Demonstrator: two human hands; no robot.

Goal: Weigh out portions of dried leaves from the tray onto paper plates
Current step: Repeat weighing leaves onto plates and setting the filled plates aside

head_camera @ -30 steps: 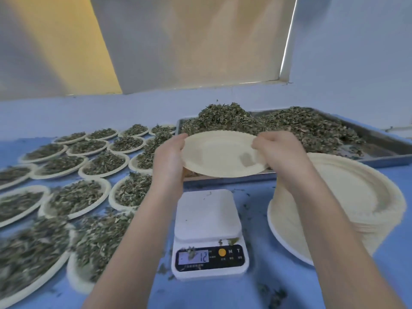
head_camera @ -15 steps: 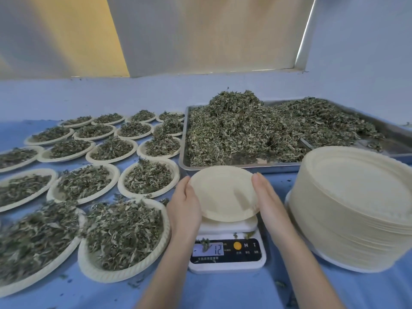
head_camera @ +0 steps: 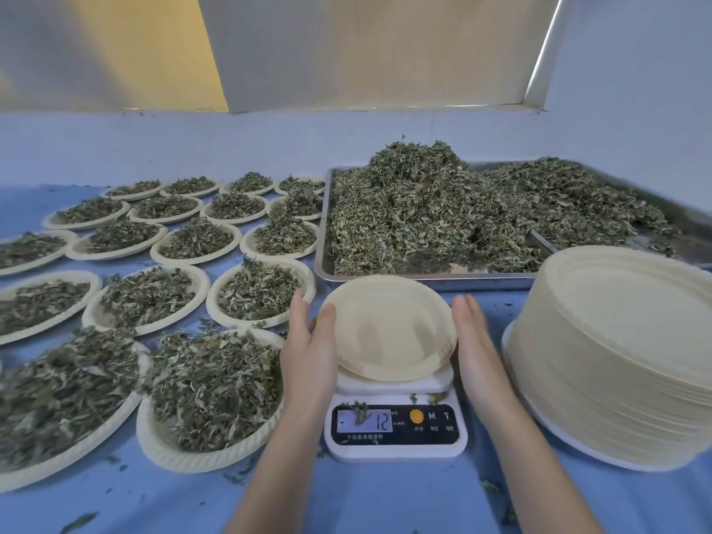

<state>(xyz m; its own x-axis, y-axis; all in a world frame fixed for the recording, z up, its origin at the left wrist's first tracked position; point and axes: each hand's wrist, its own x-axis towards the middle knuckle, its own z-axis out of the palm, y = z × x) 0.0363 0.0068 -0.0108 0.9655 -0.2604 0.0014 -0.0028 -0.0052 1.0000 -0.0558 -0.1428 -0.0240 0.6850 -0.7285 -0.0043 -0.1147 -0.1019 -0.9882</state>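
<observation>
Your left hand [head_camera: 308, 352] and right hand [head_camera: 476, 348] flank the empty paper plate [head_camera: 389, 329] with straight fingers; it looks light and flimsy, so hold its rim.

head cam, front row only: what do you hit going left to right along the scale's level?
Filled paper plate of leaves → left hand → empty paper plate on the scale → right hand → stack of empty plates.
</observation>
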